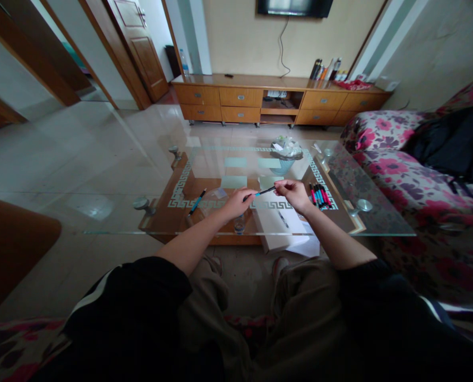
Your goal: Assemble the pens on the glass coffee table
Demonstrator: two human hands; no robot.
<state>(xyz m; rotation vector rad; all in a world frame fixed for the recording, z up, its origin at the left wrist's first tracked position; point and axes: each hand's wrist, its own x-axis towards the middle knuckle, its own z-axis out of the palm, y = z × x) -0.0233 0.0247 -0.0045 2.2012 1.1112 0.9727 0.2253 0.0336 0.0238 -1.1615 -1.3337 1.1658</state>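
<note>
Over the glass table, my left hand (238, 202) is closed around one end of a slim black and light-blue pen (265, 191). My right hand (294, 194) pinches the pen's other, dark end between thumb and fingers. Whether the pen is in one piece or two is too small to tell. Just right of my right hand lies a group of several pens (320, 196) in red, light blue and black. Another black and blue pen (197, 202) lies by itself to the left of my left hand, beside a clear plastic bag (217, 194).
The glass tabletop (112, 223) has metal supports (363, 206) near its corners. A white box (274, 233) shows through the glass near the front edge. Beyond stand a bin with a plastic liner (282, 163) and a wooden cabinet (240, 97). A flowered sofa (391, 159) is on the right.
</note>
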